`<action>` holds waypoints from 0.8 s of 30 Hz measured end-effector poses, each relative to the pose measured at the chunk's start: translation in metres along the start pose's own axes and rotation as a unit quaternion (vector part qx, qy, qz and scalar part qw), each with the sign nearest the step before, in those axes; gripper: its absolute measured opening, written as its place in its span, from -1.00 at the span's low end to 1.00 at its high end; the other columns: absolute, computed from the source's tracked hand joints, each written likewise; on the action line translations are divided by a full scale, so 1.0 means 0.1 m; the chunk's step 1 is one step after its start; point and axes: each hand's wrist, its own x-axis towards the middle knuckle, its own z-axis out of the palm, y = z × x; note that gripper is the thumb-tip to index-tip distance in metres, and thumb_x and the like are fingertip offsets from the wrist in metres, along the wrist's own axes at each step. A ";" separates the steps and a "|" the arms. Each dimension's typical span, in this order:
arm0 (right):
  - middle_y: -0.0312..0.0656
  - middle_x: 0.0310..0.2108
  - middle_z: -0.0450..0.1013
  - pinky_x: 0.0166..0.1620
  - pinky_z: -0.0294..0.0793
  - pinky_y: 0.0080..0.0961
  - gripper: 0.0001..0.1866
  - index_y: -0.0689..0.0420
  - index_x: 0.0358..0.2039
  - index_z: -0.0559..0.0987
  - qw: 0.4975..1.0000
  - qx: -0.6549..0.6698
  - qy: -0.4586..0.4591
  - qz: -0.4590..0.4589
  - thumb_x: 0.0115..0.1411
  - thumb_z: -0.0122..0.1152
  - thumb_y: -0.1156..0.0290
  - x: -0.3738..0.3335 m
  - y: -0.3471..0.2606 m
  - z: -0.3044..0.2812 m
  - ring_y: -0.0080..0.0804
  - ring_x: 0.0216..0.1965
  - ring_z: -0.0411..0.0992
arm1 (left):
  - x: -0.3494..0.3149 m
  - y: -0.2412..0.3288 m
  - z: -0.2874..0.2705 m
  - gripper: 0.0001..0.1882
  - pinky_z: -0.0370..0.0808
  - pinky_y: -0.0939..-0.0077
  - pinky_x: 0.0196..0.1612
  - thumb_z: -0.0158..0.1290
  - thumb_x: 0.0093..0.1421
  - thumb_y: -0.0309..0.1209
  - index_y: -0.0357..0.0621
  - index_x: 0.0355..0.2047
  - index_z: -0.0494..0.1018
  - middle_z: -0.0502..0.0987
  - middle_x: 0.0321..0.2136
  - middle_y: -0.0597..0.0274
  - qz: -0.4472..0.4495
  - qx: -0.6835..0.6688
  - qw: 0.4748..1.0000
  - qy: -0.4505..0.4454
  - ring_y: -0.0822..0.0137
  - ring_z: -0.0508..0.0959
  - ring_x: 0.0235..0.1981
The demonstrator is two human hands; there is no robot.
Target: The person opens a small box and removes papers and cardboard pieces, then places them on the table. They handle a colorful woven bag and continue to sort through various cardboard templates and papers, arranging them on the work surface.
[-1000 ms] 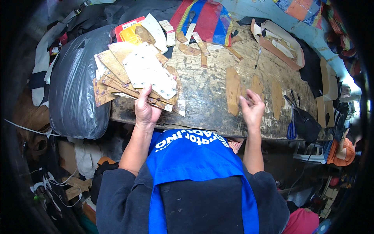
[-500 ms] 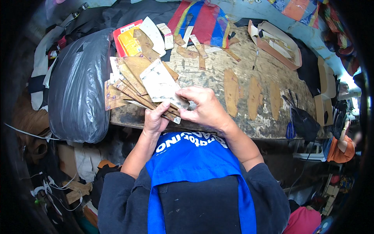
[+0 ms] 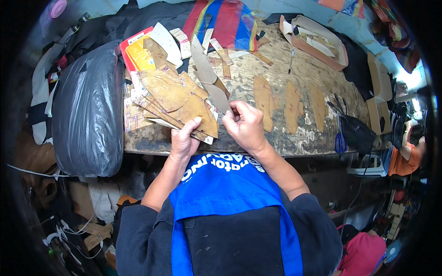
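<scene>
Left hand clamped on fanned brown flat sheets, over worn wooden bench front edge | right hand pinches curved grey flat strip | laid out: three tapered brown flat pieces; fan, strip not yet

Most of the fingers of the left hand are hidden beneath the stack of brown pieces, whose lower layers overlap too much to count, while the near end of the grey strip disappears into the grip of the right hand. Beyond both hands, the upper edge cuts off the striped sheet; far to the right hand's right, a person in orange is blurred near the dark rim.
</scene>
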 end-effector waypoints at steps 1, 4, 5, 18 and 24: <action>-0.11 -0.61 0.43 -0.53 0.45 -0.58 -0.89 0.32 -0.47 0.49 1.000 -0.003 0.006 -0.011 -0.09 0.14 0.63 0.01 0.00 0.00 -0.42 -0.63 0.45 | -0.01 -0.01 0.00 -0.49 0.38 0.26 0.05 0.00 0.05 -0.58 -0.29 0.06 0.20 0.40 -0.08 0.06 0.003 0.019 1.000 0.018 0.19 0.44 -0.05; -0.06 -0.52 0.42 -0.29 0.47 -0.41 -0.86 0.28 -0.53 0.47 0.995 -0.039 -0.028 -0.093 -0.20 0.17 0.64 0.02 -0.07 0.01 -0.15 -0.39 0.46 | -0.02 -0.04 -0.03 -0.51 0.38 0.27 0.04 0.03 0.08 -0.52 -0.25 0.05 0.21 0.41 -0.09 0.10 0.015 0.044 0.998 0.047 0.21 0.43 -0.05; -0.04 -0.48 0.43 -0.24 0.47 -0.38 -0.85 0.28 -0.54 0.47 0.991 -0.042 -0.036 -0.121 -0.23 0.17 0.64 0.03 -0.09 0.01 -0.10 -0.33 0.46 | -0.03 -0.04 -0.05 -0.51 0.37 0.27 0.04 0.04 0.09 -0.50 -0.25 0.05 0.21 0.41 -0.09 0.10 0.022 0.022 0.999 0.034 0.21 0.43 -0.05; -0.07 -0.41 0.49 -0.23 0.45 -0.36 -0.76 0.25 -0.40 0.55 0.982 0.055 -0.152 -0.097 -0.08 0.32 0.40 0.12 -0.17 -0.03 -0.14 -0.31 0.46 | -0.11 -0.16 -0.20 -0.50 0.37 0.36 0.03 0.07 0.12 -0.40 -0.30 0.05 0.21 0.42 -0.10 0.11 -0.008 0.032 0.999 0.002 0.27 0.44 -0.08; -0.04 -0.48 0.48 -0.32 0.47 -0.40 -0.88 0.26 -0.41 0.52 0.985 0.074 -0.135 -0.079 -0.01 0.19 0.54 0.05 -0.12 0.02 -0.16 -0.43 0.47 | -0.10 -0.14 -0.17 -0.49 0.39 0.39 0.00 -0.01 -0.03 -0.66 -0.28 0.00 0.24 0.41 -0.12 0.14 -0.005 0.026 0.999 0.033 0.29 0.43 -0.08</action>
